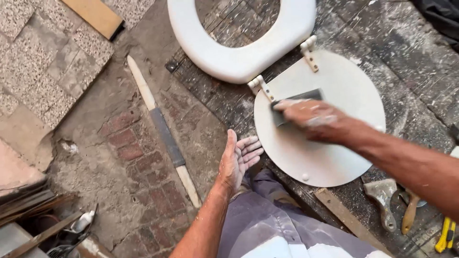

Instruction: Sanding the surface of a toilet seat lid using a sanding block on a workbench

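A white toilet seat ring (239, 57) lies on a dusty dark board, hinged to its round lid (334, 157), which lies flat to the right. My right hand (313, 119) presses a dark grey sanding block (299, 98) onto the lid near the hinges; the hand is dusted white. Left of the lid, my left hand (238, 160) hovers palm up with its fingers spread, holding nothing. My knee in stained grey trousers (267, 215) shows below it.
A long white and grey strip (162, 129) lies on the brick and cement floor. Two putty knives (387, 198) and a yellow tool (444, 234) lie at lower right. Speckled tiles (43, 62) fill the upper left, and scrap wood and metal (43, 224) sit at lower left.
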